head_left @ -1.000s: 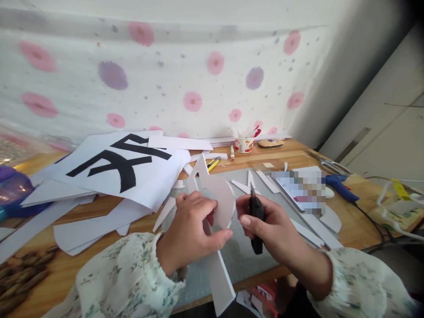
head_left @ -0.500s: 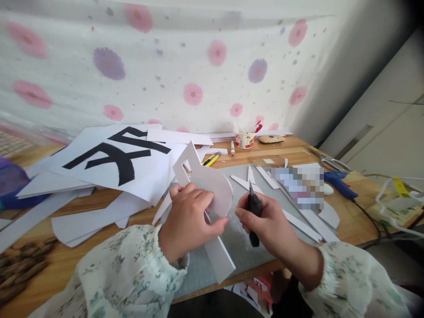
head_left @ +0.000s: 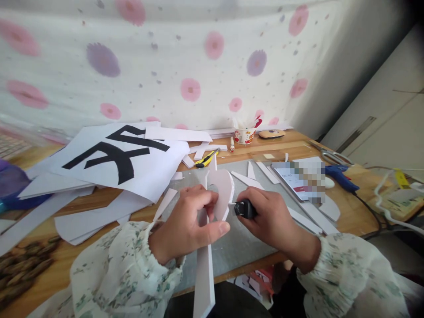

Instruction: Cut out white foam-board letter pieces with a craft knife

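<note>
My left hand (head_left: 194, 218) is closed around a white foam board cutout (head_left: 225, 190), a piece with a curved side and a long straight strip running down past the table's front edge. The cutout is held up on edge above the grey cutting mat (head_left: 245, 238). In my right hand (head_left: 273, 221) is a black utility knife (head_left: 245, 209), its end pointing toward me. The knife is close beside the cutout's curved edge; its blade is mostly hidden, so I cannot tell whether it touches.
A yellow utility knife (head_left: 207, 159) lies behind the mat. White offcuts (head_left: 247, 180), a phone (head_left: 291, 179), a blue glue gun (head_left: 341, 176) and scissors (head_left: 331, 155) are to the right. Paper with black lettering (head_left: 159, 172) covers the left. A paper cup (head_left: 245, 135) stands at the back.
The cutout has turned more edge-on, and its strip has swung down and toward me. My right hand has tilted the black knife from upright and brought it to the curved edge.
</note>
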Demonstrator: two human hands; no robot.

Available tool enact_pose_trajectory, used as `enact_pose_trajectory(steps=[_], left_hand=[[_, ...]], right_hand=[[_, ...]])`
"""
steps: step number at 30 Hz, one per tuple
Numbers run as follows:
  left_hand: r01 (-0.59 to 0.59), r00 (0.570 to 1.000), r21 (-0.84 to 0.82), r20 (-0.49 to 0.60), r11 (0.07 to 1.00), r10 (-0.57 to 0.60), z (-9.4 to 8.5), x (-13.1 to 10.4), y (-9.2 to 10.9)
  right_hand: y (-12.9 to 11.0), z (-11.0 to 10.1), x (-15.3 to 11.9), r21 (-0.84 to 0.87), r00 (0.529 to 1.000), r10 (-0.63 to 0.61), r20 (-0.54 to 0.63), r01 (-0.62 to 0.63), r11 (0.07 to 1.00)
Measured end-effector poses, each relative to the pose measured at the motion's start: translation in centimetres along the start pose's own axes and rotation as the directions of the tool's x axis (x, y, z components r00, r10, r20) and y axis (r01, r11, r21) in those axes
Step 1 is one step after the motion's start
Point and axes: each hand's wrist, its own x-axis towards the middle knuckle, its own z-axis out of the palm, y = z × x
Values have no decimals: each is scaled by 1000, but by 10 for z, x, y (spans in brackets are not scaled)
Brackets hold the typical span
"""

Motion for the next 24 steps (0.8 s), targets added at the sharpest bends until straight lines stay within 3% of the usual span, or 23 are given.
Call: enact_pose_trajectory(steps=[9, 14, 17, 20, 22, 24], left_hand=[[-10, 1000, -32, 23, 999, 11, 1, 0, -2], [-15, 1000, 20, 27, 1000, 14, 1, 2, -2], [23, 1000, 121, -4, 992, -23, 2, 4, 0], [49, 997, 261, -63, 964, -34, 5, 6, 0], [41, 995, 362, -96, 931, -7, 8, 6, -2], [26, 991, 455, -129, 890, 36, 10, 6, -4]], right_hand=[[1, -3, 3, -92, 999, -32, -18, 31, 995], [10, -3, 7, -46, 991, 120, -59, -123, 991], [12, -3, 8, 114, 959, 272, -85, -261, 958], [6, -3, 8, 454, 916, 394, 76, -383, 804], [0, -3, 8, 666, 873, 411, 261, -471, 579], [-7, -2, 9, 747, 829, 411, 379, -537, 392]])
